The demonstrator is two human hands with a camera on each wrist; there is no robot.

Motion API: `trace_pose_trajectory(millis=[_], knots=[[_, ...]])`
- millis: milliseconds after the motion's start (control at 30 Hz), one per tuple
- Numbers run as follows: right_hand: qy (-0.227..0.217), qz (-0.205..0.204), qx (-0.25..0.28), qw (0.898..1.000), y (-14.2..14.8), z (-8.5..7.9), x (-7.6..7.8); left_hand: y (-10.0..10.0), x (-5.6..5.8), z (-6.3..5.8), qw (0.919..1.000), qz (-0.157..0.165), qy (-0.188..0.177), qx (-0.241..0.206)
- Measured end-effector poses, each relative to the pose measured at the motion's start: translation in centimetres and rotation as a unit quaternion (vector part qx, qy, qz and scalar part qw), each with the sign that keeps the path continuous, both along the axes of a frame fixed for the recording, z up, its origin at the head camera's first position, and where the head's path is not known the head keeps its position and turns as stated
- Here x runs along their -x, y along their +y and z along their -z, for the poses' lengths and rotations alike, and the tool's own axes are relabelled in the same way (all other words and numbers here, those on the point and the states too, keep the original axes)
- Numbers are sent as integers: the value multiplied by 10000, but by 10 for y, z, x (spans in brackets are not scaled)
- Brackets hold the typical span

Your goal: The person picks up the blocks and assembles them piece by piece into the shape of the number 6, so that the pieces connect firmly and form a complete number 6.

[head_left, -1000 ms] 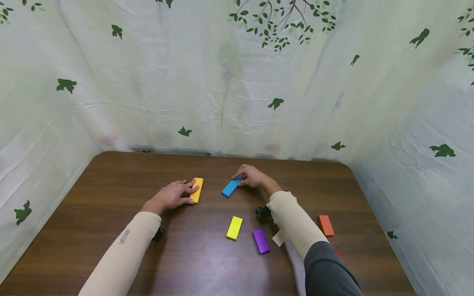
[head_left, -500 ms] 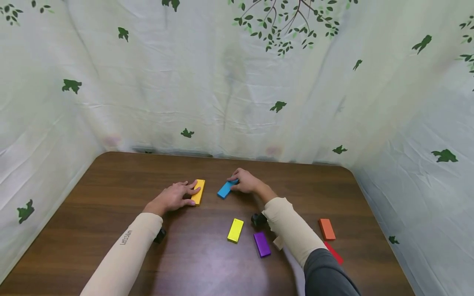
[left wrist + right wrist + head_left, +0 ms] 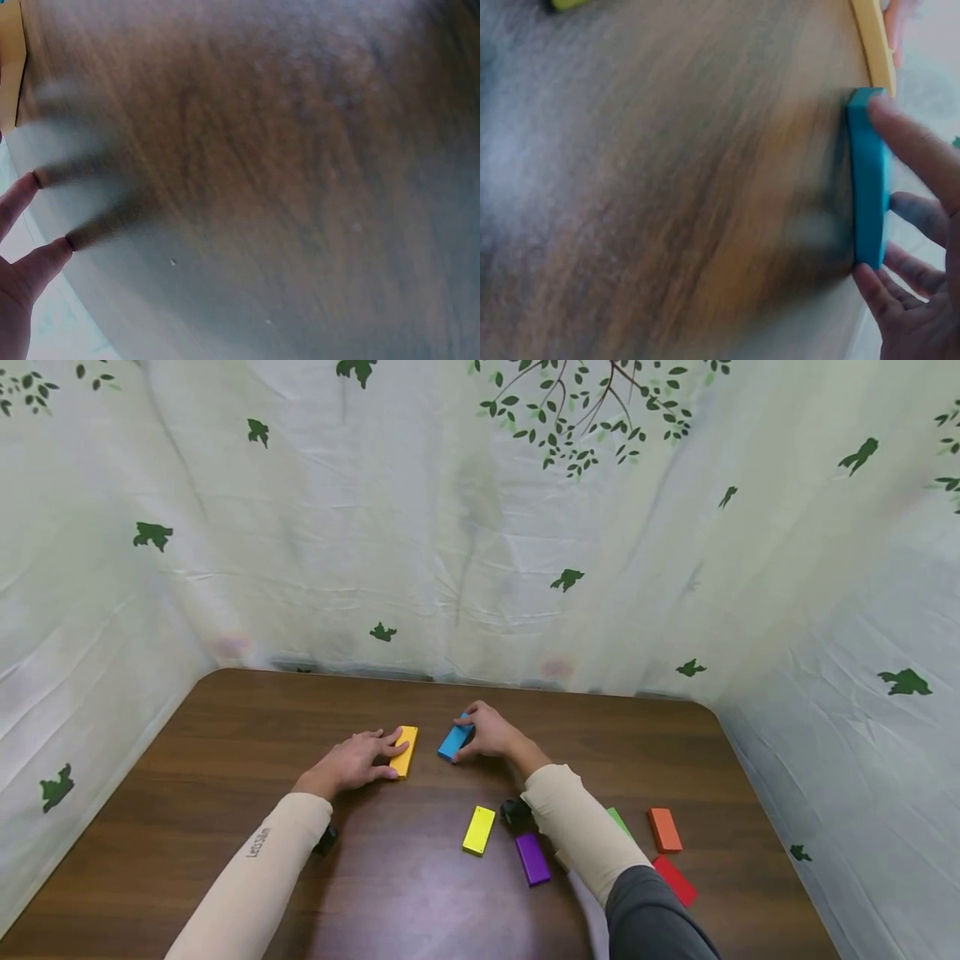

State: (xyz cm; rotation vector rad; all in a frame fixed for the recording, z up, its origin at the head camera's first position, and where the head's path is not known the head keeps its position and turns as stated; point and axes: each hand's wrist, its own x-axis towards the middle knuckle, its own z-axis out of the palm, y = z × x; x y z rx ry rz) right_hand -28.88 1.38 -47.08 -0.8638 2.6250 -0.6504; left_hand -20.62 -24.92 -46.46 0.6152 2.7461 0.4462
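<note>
My left hand (image 3: 352, 763) rests on an orange-yellow block (image 3: 405, 752) lying flat near the back of the table. Its fingers reach over the block, and the thumb touches the near end. In the left wrist view two fingertips (image 3: 56, 251) touch the tabletop beside that block (image 3: 10, 64). Just to the right, my right hand (image 3: 489, 733) holds a blue block (image 3: 453, 742) by its ends between thumb and fingers. The right wrist view shows the blue block (image 3: 868, 180) on or close to the table, near the end of the orange-yellow block (image 3: 873, 45).
Nearer on the brown table (image 3: 247, 827) lie a yellow block (image 3: 478, 831) and a purple block (image 3: 532, 859). By my right sleeve lie a partly hidden green block (image 3: 618, 821), an orange-red block (image 3: 665, 830) and a red block (image 3: 675, 881). A patterned curtain (image 3: 420, 527) encloses the table.
My right hand has moved left with the blue block and turned it more upright in view, closer to the orange-yellow block. A beige block is now behind my sleeve; the green one shows. My left hand stays.
</note>
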Motion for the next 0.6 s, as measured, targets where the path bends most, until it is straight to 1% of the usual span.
trace_pose_trajectory(millis=[267, 600], knots=[[-129, 89, 70, 9999, -9, -1, 3, -3, 2, 1, 10000, 14, 47, 10], [-111, -290, -75, 9995, -11, -1, 11, -2, 1, -1, 9999, 117, 79, 36]])
